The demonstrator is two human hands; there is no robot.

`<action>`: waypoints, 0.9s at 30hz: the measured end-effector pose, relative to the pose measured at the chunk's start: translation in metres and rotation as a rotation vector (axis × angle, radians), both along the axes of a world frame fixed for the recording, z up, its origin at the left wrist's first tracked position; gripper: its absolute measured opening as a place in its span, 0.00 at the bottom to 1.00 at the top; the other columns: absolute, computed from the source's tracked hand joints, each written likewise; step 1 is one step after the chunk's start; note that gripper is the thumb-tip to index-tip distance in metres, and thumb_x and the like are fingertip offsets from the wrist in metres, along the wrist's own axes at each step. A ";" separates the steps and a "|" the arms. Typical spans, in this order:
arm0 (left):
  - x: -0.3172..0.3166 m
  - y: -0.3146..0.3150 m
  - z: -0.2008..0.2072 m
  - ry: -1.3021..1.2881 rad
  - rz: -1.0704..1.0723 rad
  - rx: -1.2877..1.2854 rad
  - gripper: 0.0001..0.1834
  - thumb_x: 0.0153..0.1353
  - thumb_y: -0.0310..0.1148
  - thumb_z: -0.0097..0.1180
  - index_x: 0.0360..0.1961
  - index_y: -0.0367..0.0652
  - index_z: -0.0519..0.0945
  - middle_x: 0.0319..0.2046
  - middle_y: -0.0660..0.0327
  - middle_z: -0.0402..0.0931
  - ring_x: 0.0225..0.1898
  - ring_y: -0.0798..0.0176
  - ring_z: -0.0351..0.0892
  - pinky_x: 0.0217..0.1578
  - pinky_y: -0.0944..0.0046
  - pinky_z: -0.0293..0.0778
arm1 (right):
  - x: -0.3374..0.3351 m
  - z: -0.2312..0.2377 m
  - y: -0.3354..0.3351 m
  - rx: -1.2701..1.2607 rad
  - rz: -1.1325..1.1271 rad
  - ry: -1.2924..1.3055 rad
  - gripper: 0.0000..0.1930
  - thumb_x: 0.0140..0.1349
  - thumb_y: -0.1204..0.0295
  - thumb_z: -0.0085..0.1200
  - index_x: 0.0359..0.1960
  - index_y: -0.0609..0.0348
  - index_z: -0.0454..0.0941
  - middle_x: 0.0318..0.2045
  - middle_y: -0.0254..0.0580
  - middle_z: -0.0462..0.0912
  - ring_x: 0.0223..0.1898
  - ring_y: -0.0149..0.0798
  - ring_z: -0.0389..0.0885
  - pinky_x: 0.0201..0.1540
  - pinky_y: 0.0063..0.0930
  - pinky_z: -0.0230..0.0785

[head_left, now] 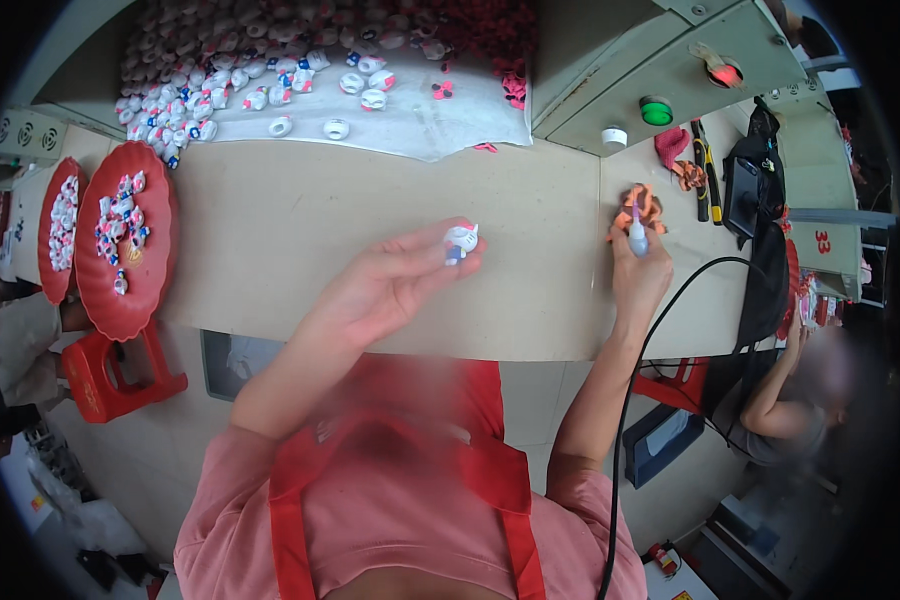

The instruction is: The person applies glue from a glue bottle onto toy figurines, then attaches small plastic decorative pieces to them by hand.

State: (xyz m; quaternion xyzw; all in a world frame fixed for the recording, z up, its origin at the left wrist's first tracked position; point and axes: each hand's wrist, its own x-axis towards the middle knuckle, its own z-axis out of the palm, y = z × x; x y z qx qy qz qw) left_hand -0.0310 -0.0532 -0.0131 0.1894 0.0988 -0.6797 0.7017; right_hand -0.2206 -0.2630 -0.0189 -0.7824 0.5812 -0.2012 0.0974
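Observation:
Over the middle of the workbench, my left hand [395, 280] is closed on a small white toy figurine [461, 241] with a blue body and pink touches. The fingertips pinch it, and its head faces up. Out to the right, my right hand [640, 275] grips a small pale squeeze bottle [638, 240] with a thin purple tip that points away from me. That tip is over or against a heap of crumpled orange rubber pieces [652, 208]; whether it touches them, I cannot tell.
White cloth [400, 135] at the back bears many figurine heads. Scalloped red trays [160, 250] with figurines are at left. A cutter knife [711, 180] and a phone [741, 195] lie right. A black cable [638, 375] hangs by my right arm; another person [785, 400] sits beyond.

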 end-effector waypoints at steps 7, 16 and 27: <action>-0.020 -0.016 -0.002 -0.187 -0.019 0.067 0.22 0.59 0.20 0.45 0.56 0.30 0.62 0.50 0.48 0.68 0.50 0.59 0.72 0.51 0.69 0.72 | 0.038 0.023 0.086 0.547 0.420 -0.930 0.07 0.47 0.77 0.63 0.26 0.66 0.77 0.24 0.36 0.77 0.26 0.26 0.75 0.28 0.18 0.66; -0.003 0.012 0.003 -0.419 -0.185 -0.124 0.22 0.56 0.21 0.50 0.54 0.31 0.67 0.47 0.52 0.73 0.46 0.61 0.75 0.47 0.63 0.72 | 0.039 0.032 0.088 0.332 0.292 -0.745 0.07 0.47 0.79 0.61 0.27 0.68 0.77 0.29 0.39 0.77 0.29 0.29 0.77 0.28 0.23 0.71; 0.031 0.048 0.001 -0.560 0.067 -0.040 0.24 0.56 0.21 0.51 0.55 0.33 0.66 0.44 0.54 0.75 0.41 0.61 0.78 0.44 0.69 0.74 | 0.122 0.001 0.041 0.100 0.381 -0.212 0.11 0.48 0.67 0.61 0.31 0.60 0.80 0.20 0.45 0.79 0.22 0.44 0.76 0.30 0.32 0.69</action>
